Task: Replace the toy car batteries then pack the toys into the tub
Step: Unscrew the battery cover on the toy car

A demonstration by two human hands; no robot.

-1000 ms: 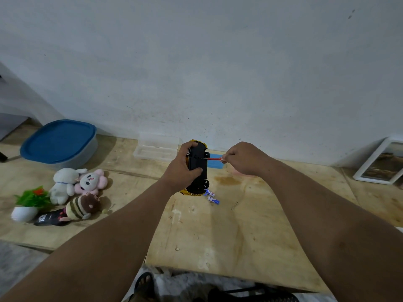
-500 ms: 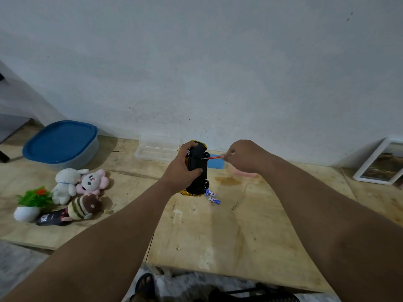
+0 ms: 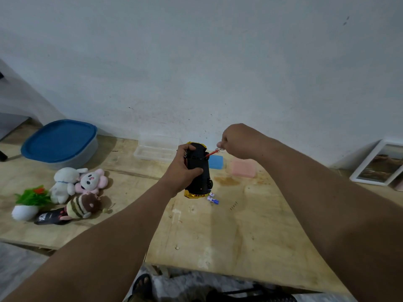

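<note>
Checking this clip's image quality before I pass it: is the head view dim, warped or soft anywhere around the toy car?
Head view: dim, bluish light with soft shadows and no glare; wide-angle warp swells both forearms at the lower edge; the black toy car in the left hand shows little underside detail; the screwdriver in the right hand and the small batteries look slightly soft.

A small potted plant (image 3: 30, 202) in a white pot lies at the left edge of the plywood counter (image 3: 239, 232). Blue (image 3: 216, 161) and pink (image 3: 243, 169) pads sit near the wall, where a white picture frame (image 3: 379, 165) leans.
</note>
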